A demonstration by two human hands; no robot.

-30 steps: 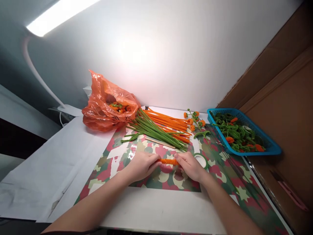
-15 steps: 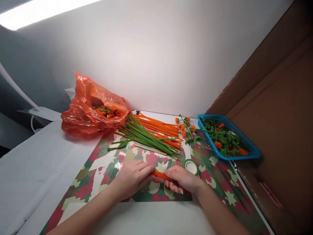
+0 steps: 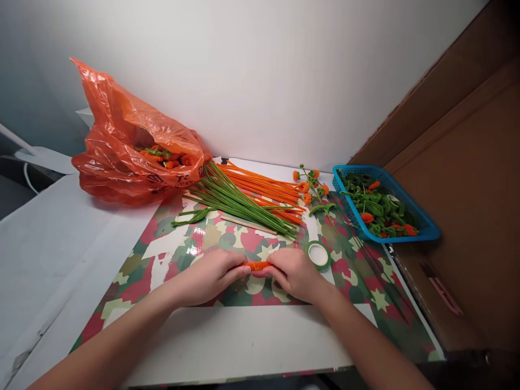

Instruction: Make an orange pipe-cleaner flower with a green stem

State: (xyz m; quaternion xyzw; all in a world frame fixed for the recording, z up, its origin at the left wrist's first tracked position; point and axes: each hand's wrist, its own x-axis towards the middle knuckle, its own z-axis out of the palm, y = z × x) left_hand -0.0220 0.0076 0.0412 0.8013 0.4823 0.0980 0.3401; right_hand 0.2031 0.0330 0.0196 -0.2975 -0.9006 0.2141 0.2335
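Observation:
Between my two hands, low over the patterned table cover, runs a short coiled orange pipe cleaner [image 3: 259,266]. My left hand [image 3: 214,275] is closed on its left end with thumb and fingers. At the other end my right hand [image 3: 293,272] grips it, knuckles up; the fingers partly hide the coil's ends. A roll of green tape [image 3: 328,257] lies just right of my right hand. Beyond the hands lie a bundle of green pipe cleaners [image 3: 244,201], a bundle of orange pipe cleaners [image 3: 260,184] and a thin wooden stick [image 3: 247,225].
An orange plastic bag [image 3: 134,157] holding orange and green pieces stands at the back left. A blue basket [image 3: 426,234] with green leaves and orange pieces is at the right. Near it lie a flower stem [image 3: 320,206] and a pink cutter [image 3: 444,295]. Cardboard [image 3: 467,179] rises at the right.
My right hand has turned from fingers-under to knuckles-up on the coil. Both hands now hold the coil level, and less of it shows. The whole view has tilted downward.

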